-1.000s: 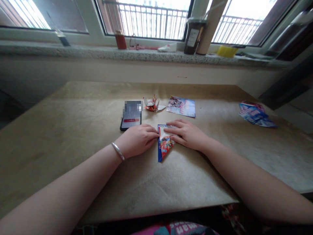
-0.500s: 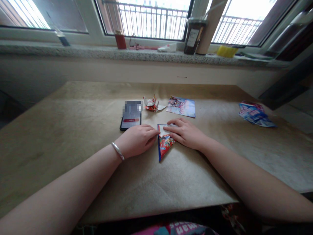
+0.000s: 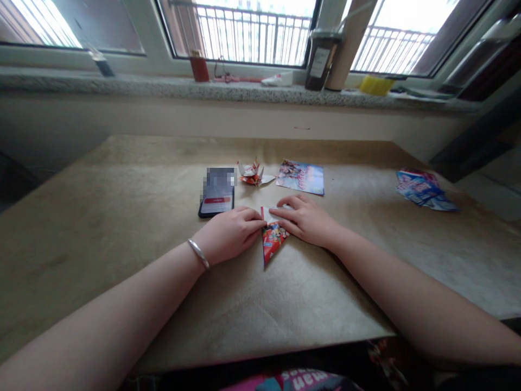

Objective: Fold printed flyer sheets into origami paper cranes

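From here I cannot see the top of the folded paper [image 3: 272, 245]: the fingers [image 3: 285, 213] of the right hand [image 3: 307, 222] and the left hand [image 3: 230, 234] cover it. The phone [image 3: 217, 200] screen's upper half is blurred. The jar [image 3: 319, 60] label is too small to read. Both forearms run off the lower edge.

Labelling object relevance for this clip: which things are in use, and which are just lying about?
In use: folded printed paper triangle, pressed flat by left hand and right hand.

Lying about, untouched: phone, folded paper figure, flat printed sheet, printed sheets at right, windowsill jar, red cup.
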The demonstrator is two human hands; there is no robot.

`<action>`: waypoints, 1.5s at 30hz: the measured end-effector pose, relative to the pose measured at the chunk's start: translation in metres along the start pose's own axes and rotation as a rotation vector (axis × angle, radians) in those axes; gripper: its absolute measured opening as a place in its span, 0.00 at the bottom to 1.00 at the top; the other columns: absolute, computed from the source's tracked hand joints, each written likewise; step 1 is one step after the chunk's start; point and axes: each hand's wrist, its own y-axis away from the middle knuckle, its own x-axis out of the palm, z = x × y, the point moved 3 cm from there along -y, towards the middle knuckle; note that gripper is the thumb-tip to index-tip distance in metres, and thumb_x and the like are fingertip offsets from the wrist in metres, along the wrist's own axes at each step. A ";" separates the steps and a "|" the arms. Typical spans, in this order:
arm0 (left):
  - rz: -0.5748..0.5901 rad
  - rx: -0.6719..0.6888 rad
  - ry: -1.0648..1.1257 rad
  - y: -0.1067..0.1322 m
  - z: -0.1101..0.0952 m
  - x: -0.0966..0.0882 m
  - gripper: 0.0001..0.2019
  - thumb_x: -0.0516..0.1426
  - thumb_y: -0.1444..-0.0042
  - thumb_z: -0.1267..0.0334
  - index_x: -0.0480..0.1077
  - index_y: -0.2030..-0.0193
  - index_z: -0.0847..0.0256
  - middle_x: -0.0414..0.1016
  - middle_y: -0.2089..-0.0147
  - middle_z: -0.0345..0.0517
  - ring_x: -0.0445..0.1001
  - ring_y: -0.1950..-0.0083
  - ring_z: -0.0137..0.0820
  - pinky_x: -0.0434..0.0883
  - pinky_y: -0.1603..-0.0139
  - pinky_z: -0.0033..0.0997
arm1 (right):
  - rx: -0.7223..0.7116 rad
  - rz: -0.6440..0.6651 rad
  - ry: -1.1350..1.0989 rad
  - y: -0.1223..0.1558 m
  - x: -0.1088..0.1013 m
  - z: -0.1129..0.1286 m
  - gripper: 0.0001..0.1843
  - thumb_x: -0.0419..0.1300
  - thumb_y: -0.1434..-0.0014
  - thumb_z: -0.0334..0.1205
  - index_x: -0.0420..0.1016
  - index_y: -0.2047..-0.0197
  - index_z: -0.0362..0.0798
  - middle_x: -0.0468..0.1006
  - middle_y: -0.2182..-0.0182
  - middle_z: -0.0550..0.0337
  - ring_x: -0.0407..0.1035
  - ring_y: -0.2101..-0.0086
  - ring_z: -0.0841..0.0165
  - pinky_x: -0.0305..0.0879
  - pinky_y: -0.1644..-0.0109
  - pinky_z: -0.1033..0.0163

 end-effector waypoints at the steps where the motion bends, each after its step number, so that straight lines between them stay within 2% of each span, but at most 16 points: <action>1: -0.007 0.000 0.008 0.000 0.000 0.000 0.14 0.48 0.37 0.64 0.71 0.49 0.60 0.73 0.53 0.51 0.71 0.53 0.34 0.72 0.52 0.37 | 0.000 0.003 0.001 0.000 0.000 0.000 0.22 0.47 0.35 0.48 0.69 0.43 0.54 0.70 0.50 0.50 0.62 0.53 0.59 0.59 0.46 0.51; 7: -0.019 -0.013 0.030 -0.002 -0.001 0.001 0.13 0.49 0.38 0.66 0.72 0.51 0.60 0.73 0.53 0.50 0.71 0.53 0.34 0.71 0.51 0.37 | 0.007 0.013 0.010 0.000 0.001 0.000 0.22 0.46 0.35 0.49 0.69 0.42 0.55 0.70 0.50 0.51 0.62 0.53 0.59 0.59 0.46 0.51; 13: -0.027 -0.016 0.018 -0.006 -0.003 0.004 0.12 0.50 0.40 0.69 0.71 0.53 0.65 0.71 0.49 0.52 0.68 0.47 0.36 0.67 0.43 0.39 | 0.008 0.005 0.003 0.001 -0.001 0.000 0.22 0.48 0.36 0.48 0.69 0.42 0.54 0.70 0.50 0.50 0.61 0.53 0.59 0.59 0.46 0.51; 19: -0.008 -0.075 0.008 -0.007 -0.010 0.007 0.15 0.50 0.38 0.62 0.67 0.47 0.64 0.69 0.46 0.54 0.66 0.45 0.39 0.66 0.42 0.44 | 0.027 -0.001 0.004 0.001 -0.001 0.001 0.23 0.47 0.35 0.49 0.70 0.43 0.52 0.71 0.50 0.50 0.61 0.52 0.59 0.60 0.46 0.51; 24: -0.016 -0.121 0.013 -0.008 -0.008 0.011 0.15 0.50 0.38 0.61 0.69 0.48 0.63 0.67 0.45 0.55 0.66 0.44 0.40 0.66 0.42 0.44 | 0.030 -0.046 -0.055 0.003 -0.004 0.001 0.20 0.49 0.36 0.46 0.73 0.48 0.47 0.74 0.51 0.50 0.64 0.53 0.60 0.61 0.46 0.52; 29: 0.001 -0.147 -0.018 -0.009 -0.004 0.013 0.16 0.49 0.37 0.57 0.69 0.49 0.61 0.64 0.42 0.55 0.63 0.41 0.42 0.63 0.40 0.45 | 0.027 -0.057 -0.089 0.006 -0.007 -0.001 0.19 0.50 0.36 0.45 0.75 0.50 0.47 0.75 0.51 0.52 0.66 0.52 0.61 0.61 0.45 0.53; 45: -0.062 -0.067 -0.025 -0.012 -0.005 0.011 0.15 0.47 0.37 0.62 0.71 0.51 0.62 0.71 0.49 0.53 0.69 0.46 0.39 0.69 0.45 0.42 | 0.001 -0.060 -0.040 0.007 -0.003 -0.001 0.20 0.49 0.36 0.45 0.75 0.49 0.48 0.74 0.52 0.49 0.65 0.52 0.60 0.63 0.47 0.53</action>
